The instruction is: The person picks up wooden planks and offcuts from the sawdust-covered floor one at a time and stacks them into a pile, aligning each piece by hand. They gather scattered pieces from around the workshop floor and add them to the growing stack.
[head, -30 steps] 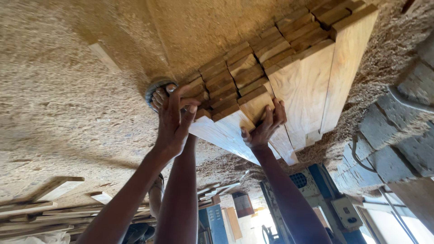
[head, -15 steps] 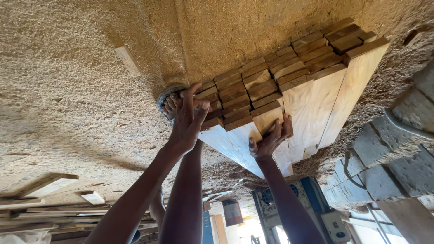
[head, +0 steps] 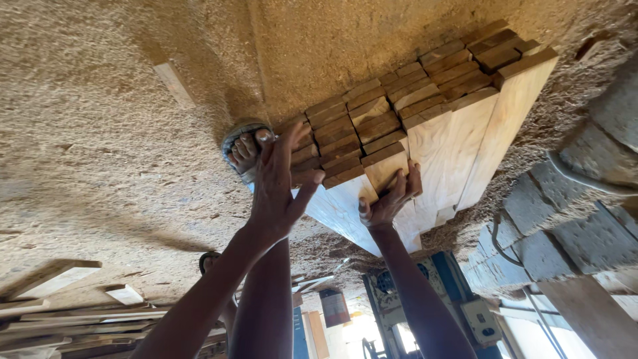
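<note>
The head view, tipped so that the sawdust-strewn floor (head: 100, 133) fills the top of the picture, shows both arms reaching to a stack of sawn timber (head: 399, 113) lying on that floor. The left hand (head: 279, 189) is open, its fingers spread and pressed against the stack's dark end grain. A sandalled foot (head: 242, 151) sits just beside its fingertips, on the side away from the other hand. The right hand (head: 389, 203) lies on the end of a pale plank (head: 389, 169) at the stack's near edge, fingers stretched flat and thumb held apart. It does not look closed round the wood. Beyond its fingers, wide pale boards (head: 465, 146) lean against the stack. A block wall (head: 585, 219) stands off to its outer side, and a blue machine (head: 425, 292) shows behind its wrist. Loose offcuts (head: 53, 276) lie well out past the left elbow. Judging from this, flat palms spread over several ends should keep the pieces flush. The toes are best kept clear of any sliding plank.
</note>
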